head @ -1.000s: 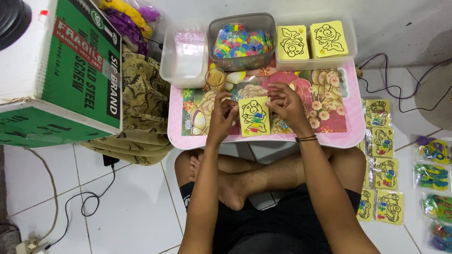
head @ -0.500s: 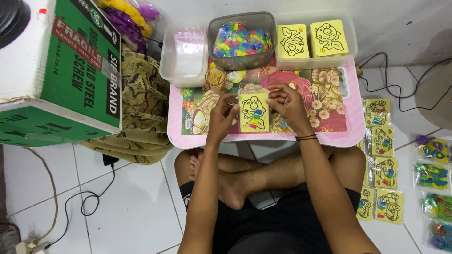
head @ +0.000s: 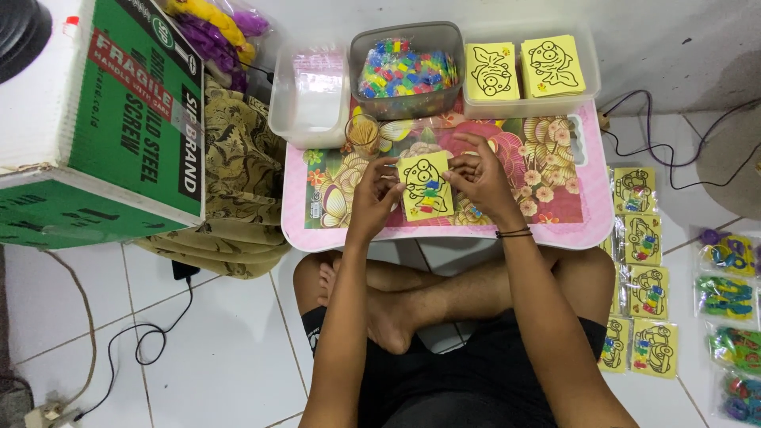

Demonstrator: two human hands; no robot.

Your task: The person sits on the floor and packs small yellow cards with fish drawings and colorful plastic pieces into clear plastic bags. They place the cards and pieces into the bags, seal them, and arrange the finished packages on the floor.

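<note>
Little has moved since the earlier frames: both hands stay at the yellow card, which sits at about the same spot near the front edge of the desk [head: 555, 230]; the fingers have only shifted slightly.

Left hand [head: 371, 194] is curled at the card's left edge, fingers partly closed, pinching that edge. Right hand [head: 479, 178] is at the right edge, fingers bent and pinching or pressing the card; grip detail too small to tell. The yellow card [head: 424, 186] has a black cartoon outline and small coloured bits on its lower half, and is held upright-facing between both hands, just above the flowered desk top.

Along the back edge: a clear empty tub [head: 309, 95] at the left corner, a grey tub of coloured pieces [head: 408, 71] in the middle, a clear tray with two stacks of yellow cards [head: 527, 71] at the right. A small glass [head: 363, 131] stands just in front of the grey tub. On the floor to the right: bagged finished cards [head: 638, 261] in a column, more coloured packets [head: 729, 301] further right. Green and white carton [head: 103, 127] to the left, patterned cloth [head: 234, 182] beside it.

Judgement: doing this well needs the card held flat and steady by its edges, fingertips off the coloured bits so nothing slides.
</note>
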